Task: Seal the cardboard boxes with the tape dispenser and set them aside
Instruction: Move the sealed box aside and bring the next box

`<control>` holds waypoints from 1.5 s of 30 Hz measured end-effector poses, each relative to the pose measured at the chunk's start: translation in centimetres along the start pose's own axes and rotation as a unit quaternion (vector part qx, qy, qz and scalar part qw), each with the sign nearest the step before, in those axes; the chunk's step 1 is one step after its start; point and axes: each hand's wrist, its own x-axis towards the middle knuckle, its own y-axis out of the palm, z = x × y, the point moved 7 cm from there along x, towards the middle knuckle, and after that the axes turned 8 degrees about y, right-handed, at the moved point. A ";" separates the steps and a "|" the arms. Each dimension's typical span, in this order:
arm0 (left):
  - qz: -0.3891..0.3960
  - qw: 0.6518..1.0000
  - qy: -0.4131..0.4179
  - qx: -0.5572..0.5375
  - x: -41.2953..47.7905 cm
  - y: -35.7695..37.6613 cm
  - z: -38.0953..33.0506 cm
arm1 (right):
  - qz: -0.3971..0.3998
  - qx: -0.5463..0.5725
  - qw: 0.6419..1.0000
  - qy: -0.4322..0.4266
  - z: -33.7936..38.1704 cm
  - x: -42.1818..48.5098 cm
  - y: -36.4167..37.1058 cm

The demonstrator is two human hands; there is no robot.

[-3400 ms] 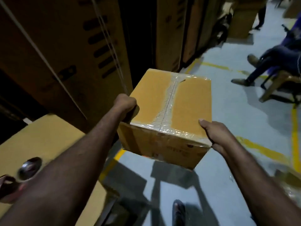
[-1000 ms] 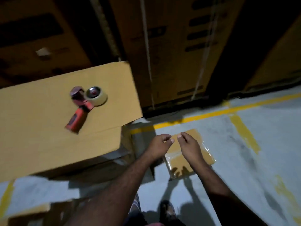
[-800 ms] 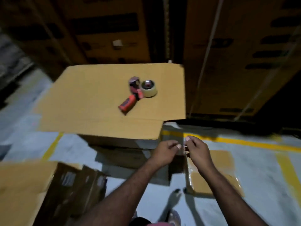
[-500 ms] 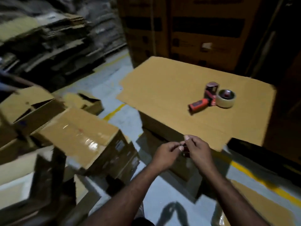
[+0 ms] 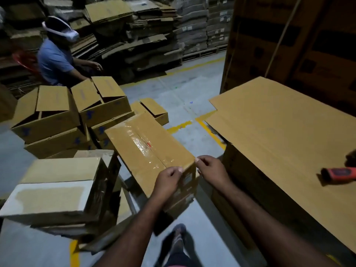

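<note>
A closed cardboard box [image 5: 148,145] with shiny clear tape along its top seam stands in front of me, left of centre. My left hand [image 5: 169,180] hovers over its near face and my right hand [image 5: 212,170] is at its near corner. Both have loosely curled fingers and I see nothing held in either; whether they touch the box is unclear. The tape dispenser's red handle [image 5: 339,173] lies at the right edge of the view on a big flat cardboard sheet [image 5: 279,132], and its roll end is cut off by the frame.
Several open-flapped boxes [image 5: 57,112] are stacked at the left, and a closed box [image 5: 57,185] sits near left. A seated person in a blue shirt [image 5: 55,62] is beyond them. Flattened cardboard piles [image 5: 134,26] line the back and tall cartons [image 5: 289,35] stand at the right. My foot [image 5: 179,237] is on the grey floor.
I set the sealed box on the floor at the right and let go. The view swung left past the dispenser, and my hands, fingertips together before, parted at another taped box.
</note>
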 end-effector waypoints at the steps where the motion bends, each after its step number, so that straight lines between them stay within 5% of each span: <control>1: -0.014 1.000 -0.014 -0.001 1.6 -1.4 1.0 | 0.002 -0.018 1.000 0.007 0.4 1.8 1.2; 8: -0.143 0.982 -0.125 0.002 9.9 -8.8 8.7 | 0.037 -0.128 0.987 0.092 1.2 12.5 9.2; 14: -0.206 0.937 -0.238 0.149 11.2 -12.6 14.3 | 0.028 -0.259 0.954 0.150 -2.1 18.7 12.1; 18: -0.169 0.916 -0.362 0.048 10.0 -11.7 20.5 | 0.051 -0.291 0.936 0.193 -5.1 21.0 11.9; 21: -0.156 0.928 -0.336 -0.047 9.5 -10.1 21.5 | 0.095 -0.275 0.935 0.203 -6.6 21.7 12.3; 27: -0.251 0.927 -0.278 -0.006 10.2 -12.7 17.5 | 0.085 -0.228 0.953 0.181 -6.1 24.3 12.7; 34: -0.285 0.927 -0.220 0.101 14.4 -21.3 9.0 | 0.073 -0.060 0.987 0.132 4.3 25.1 12.6; 45: -0.283 0.951 -0.086 0.089 19.8 -25.0 -3.2 | -0.014 0.090 0.996 -0.003 16.8 24.8 4.4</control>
